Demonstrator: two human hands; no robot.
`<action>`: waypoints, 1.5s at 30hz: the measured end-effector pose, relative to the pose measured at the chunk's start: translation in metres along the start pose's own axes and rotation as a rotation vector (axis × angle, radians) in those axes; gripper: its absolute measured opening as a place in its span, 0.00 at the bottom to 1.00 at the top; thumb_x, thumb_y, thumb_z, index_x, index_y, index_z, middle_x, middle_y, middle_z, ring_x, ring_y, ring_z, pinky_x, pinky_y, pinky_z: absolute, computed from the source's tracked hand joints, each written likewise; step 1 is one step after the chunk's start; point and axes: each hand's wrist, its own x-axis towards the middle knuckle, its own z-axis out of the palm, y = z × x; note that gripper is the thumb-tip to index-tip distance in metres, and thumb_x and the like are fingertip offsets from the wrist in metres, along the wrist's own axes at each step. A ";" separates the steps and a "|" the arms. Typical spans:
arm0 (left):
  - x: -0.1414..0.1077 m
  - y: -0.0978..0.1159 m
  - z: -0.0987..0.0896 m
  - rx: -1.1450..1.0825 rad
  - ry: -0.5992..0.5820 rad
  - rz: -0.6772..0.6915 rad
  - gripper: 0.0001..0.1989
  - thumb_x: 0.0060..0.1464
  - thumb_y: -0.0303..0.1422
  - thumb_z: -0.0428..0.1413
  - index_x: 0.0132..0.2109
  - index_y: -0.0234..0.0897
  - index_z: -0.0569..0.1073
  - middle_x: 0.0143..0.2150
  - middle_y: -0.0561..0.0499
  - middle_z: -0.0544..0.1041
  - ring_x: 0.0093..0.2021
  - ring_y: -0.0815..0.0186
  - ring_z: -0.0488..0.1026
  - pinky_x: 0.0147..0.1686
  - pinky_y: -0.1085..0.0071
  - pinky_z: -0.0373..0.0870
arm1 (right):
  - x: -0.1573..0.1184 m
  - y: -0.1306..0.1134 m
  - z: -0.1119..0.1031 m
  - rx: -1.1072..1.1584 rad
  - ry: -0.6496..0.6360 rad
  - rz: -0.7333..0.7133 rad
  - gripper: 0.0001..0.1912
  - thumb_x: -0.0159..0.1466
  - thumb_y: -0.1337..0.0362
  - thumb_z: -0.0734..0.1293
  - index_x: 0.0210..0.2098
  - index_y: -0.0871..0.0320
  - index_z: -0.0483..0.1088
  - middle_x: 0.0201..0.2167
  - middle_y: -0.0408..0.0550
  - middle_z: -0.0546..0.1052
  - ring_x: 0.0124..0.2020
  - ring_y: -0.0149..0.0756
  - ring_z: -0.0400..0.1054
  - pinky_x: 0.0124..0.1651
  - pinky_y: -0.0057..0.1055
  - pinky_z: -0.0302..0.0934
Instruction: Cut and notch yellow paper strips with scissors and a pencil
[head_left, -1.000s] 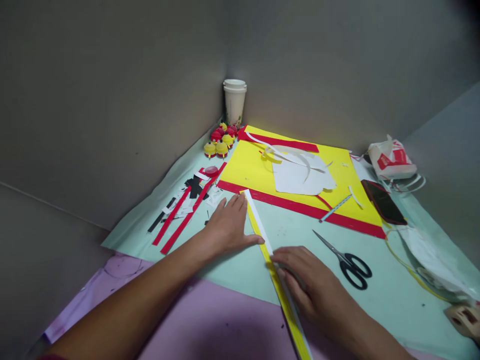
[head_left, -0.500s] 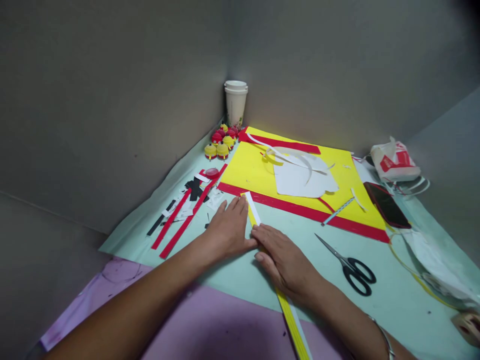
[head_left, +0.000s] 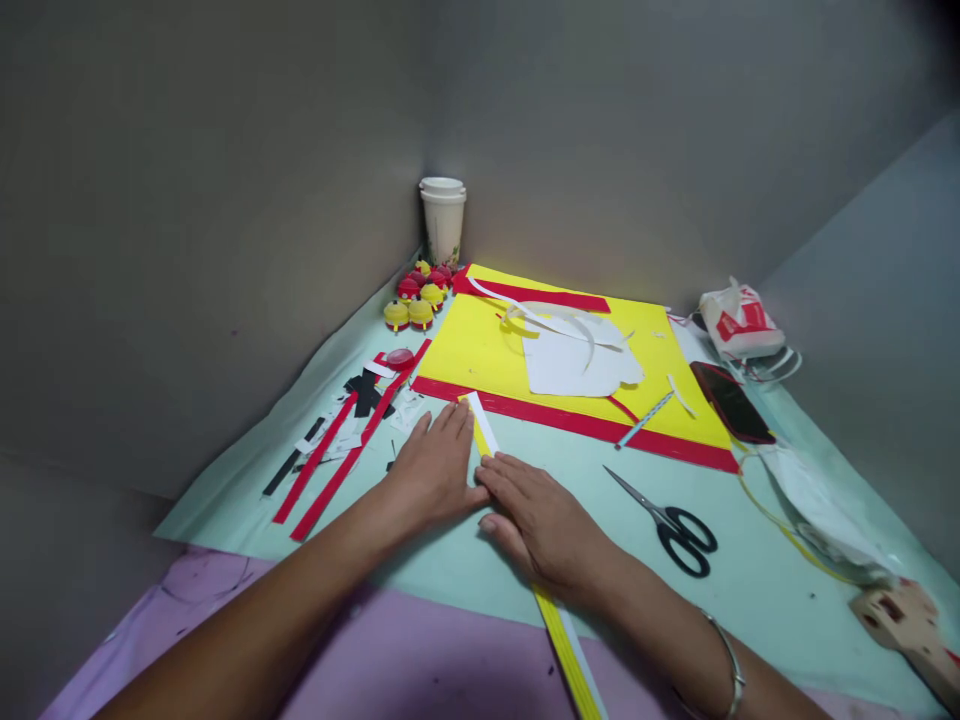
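Observation:
A long folded paper strip (head_left: 564,650), yellow with a white side, runs from the front of the table toward the yellow sheet. Palm down, my left hand (head_left: 431,470) lies flat with its fingertips at the strip's far end. My right hand (head_left: 551,525) rests over the strip's middle, fingers stretched out, covering that part. The two hands nearly meet at my left thumb and right fingertips. To the right lie black-handled scissors (head_left: 671,525). Beyond the hands is a yellow sheet (head_left: 480,345) with red borders, bearing white paper (head_left: 574,365) and loose curled strips.
On the left are red strips (head_left: 326,490) and black and white scraps (head_left: 367,395). Several red and yellow paper pieces (head_left: 409,305) sit by a white cup (head_left: 444,220) in the corner. A phone (head_left: 731,402), a tissue pack (head_left: 742,320) and a wooden object (head_left: 904,620) line the right side.
The view has shifted, so everything sits further left in the picture, and more of the wooden object shows. Both hands remain over the strip in nearly the same pose.

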 end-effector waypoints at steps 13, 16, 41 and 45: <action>0.000 -0.002 0.000 -0.061 0.016 0.003 0.54 0.49 0.61 0.52 0.69 0.24 0.51 0.72 0.32 0.46 0.71 0.45 0.44 0.67 0.50 0.44 | -0.046 0.131 -0.096 -0.697 -0.139 0.251 0.15 0.61 0.77 0.60 0.41 0.60 0.76 0.39 0.57 0.76 0.40 0.46 0.70 0.39 0.36 0.63; -0.002 -0.001 -0.002 -0.059 0.005 -0.005 0.54 0.50 0.61 0.52 0.69 0.23 0.50 0.72 0.32 0.45 0.71 0.45 0.43 0.67 0.51 0.44 | -0.045 0.136 -0.091 -0.716 -0.169 0.214 0.12 0.63 0.74 0.61 0.38 0.60 0.76 0.38 0.56 0.76 0.39 0.46 0.70 0.40 0.37 0.62; -0.002 0.003 -0.001 -0.080 0.001 -0.012 0.53 0.49 0.61 0.53 0.69 0.24 0.52 0.72 0.32 0.45 0.71 0.46 0.43 0.67 0.50 0.44 | 0.068 0.043 -0.031 1.048 0.531 0.554 0.24 0.65 0.44 0.62 0.44 0.58 0.73 0.33 0.49 0.78 0.34 0.38 0.75 0.39 0.36 0.71; -0.002 0.002 -0.001 -0.070 0.038 -0.002 0.52 0.48 0.61 0.53 0.69 0.29 0.53 0.71 0.33 0.48 0.71 0.46 0.45 0.66 0.50 0.45 | 0.076 0.044 -0.025 0.864 0.524 0.537 0.14 0.59 0.52 0.71 0.32 0.56 0.70 0.23 0.40 0.73 0.24 0.31 0.69 0.29 0.28 0.65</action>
